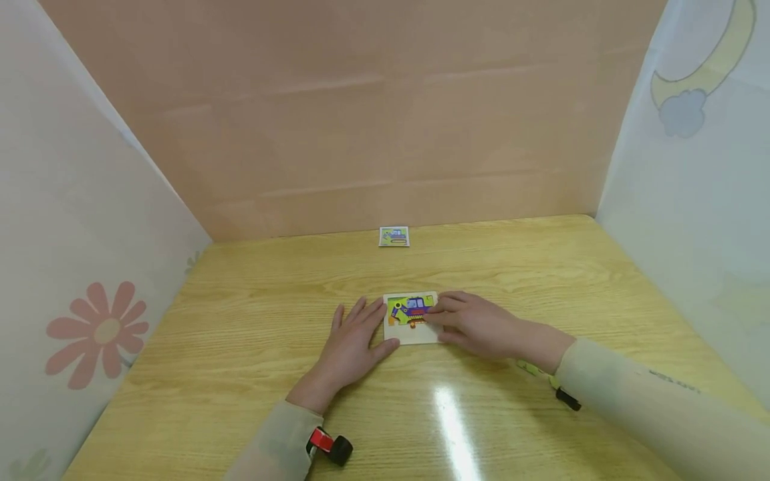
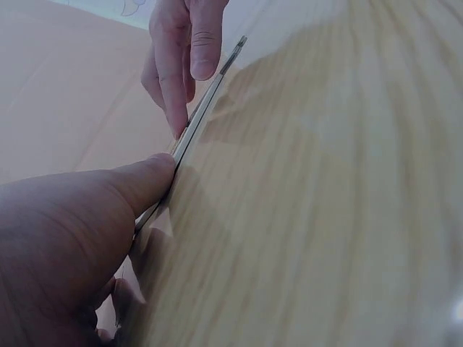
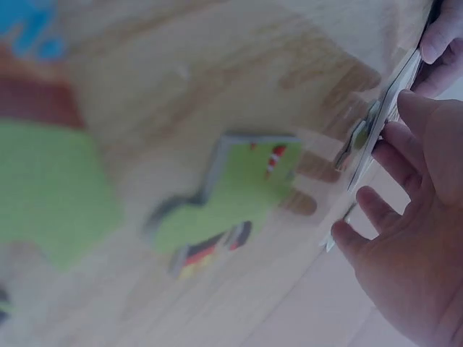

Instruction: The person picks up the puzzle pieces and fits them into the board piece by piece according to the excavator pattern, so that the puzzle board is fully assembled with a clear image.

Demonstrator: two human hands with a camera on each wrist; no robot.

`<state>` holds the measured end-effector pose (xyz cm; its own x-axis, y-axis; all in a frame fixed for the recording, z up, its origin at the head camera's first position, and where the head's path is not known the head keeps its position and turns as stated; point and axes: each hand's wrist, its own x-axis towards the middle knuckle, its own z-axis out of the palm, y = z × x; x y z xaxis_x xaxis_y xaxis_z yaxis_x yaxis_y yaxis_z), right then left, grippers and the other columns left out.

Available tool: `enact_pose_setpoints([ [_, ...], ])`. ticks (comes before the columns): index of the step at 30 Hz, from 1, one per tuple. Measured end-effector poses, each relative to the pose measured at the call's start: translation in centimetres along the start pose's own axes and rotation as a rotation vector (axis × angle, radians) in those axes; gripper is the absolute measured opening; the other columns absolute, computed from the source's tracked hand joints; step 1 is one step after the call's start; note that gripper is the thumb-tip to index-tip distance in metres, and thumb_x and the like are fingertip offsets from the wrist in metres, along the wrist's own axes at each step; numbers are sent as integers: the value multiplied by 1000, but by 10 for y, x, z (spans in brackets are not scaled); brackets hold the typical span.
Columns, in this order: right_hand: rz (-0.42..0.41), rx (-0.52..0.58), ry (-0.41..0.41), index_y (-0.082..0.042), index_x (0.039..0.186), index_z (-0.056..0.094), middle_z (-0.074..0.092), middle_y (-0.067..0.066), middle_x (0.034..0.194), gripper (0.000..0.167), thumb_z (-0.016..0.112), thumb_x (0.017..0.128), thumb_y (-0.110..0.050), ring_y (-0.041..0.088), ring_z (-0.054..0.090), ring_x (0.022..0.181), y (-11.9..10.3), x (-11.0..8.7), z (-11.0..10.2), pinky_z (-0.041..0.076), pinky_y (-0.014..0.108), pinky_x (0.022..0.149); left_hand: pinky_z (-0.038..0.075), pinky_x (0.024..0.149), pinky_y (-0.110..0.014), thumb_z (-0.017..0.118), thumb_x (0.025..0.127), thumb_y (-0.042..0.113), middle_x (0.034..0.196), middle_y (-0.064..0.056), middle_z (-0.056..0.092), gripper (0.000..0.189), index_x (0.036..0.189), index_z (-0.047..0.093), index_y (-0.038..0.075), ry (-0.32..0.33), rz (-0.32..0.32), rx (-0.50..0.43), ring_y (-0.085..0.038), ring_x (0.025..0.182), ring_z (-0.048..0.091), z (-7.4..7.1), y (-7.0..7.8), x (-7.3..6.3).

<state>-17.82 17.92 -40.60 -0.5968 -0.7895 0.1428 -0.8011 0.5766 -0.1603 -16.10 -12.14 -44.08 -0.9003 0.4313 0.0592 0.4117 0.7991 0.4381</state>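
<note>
Between the two hands, a small jigsaw board [image 1: 421,336] lies on the table, its upper part filled with pieces showing a purple excavator [image 1: 415,306] and its lower strip bare and pale. My left hand [image 1: 357,347] lies along the board's left edge, fingers extended and thumb at the near left corner; in the left wrist view the thumb [image 2: 148,181] touches the edge. My right hand [image 1: 475,326] reaches over the right side, fingertips touching the pictured pieces. From the right wrist, its fingers [image 3: 372,206] look outstretched beside the board, with the thumb near its edge.
Loose green puzzle pieces [image 3: 253,181] lie on the table under the right forearm, partly hidden by it in the head view. A small card with an excavator picture [image 1: 394,236] lies near the table's far edge. Brown paper [image 1: 385,120] stands behind, with printed panels [image 1: 692,220] at both sides.
</note>
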Motion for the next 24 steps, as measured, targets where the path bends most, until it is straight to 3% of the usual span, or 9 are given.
enact_pose_setpoints([
  [5,47,26,-31,-7,150,69,69,9,150,44,72,110,-26,43,55,145,-2,-7,-2,42,64,121,2,133,-66,68,108,53,176,-5,40,76,168,48,10,0,1,0,-38,166,24,-1,1,0],
  [12,42,81,-10,-7,147,71,69,7,144,45,73,110,-31,38,57,142,0,-4,2,43,63,120,2,133,-66,68,108,53,176,-5,40,76,168,49,11,-3,-10,-5,-38,166,24,0,1,-1],
  [17,110,187,-5,-10,150,69,65,7,151,48,76,108,-32,38,54,145,3,-6,6,41,64,122,1,133,-67,68,108,53,176,-5,40,76,168,49,10,-13,-9,-5,-38,166,24,2,0,-1],
  [21,170,251,33,-8,154,65,62,7,154,57,81,104,-28,38,53,146,8,-10,0,44,64,119,0,133,-66,67,109,54,176,-4,38,76,168,48,10,-14,-7,-2,-38,167,23,1,0,0],
  [24,194,237,80,-7,153,65,64,8,151,59,85,101,-25,39,56,142,13,-14,-7,48,64,115,0,133,-66,67,108,54,177,-4,38,77,169,47,11,-8,-6,2,-37,167,22,0,-1,0],
])
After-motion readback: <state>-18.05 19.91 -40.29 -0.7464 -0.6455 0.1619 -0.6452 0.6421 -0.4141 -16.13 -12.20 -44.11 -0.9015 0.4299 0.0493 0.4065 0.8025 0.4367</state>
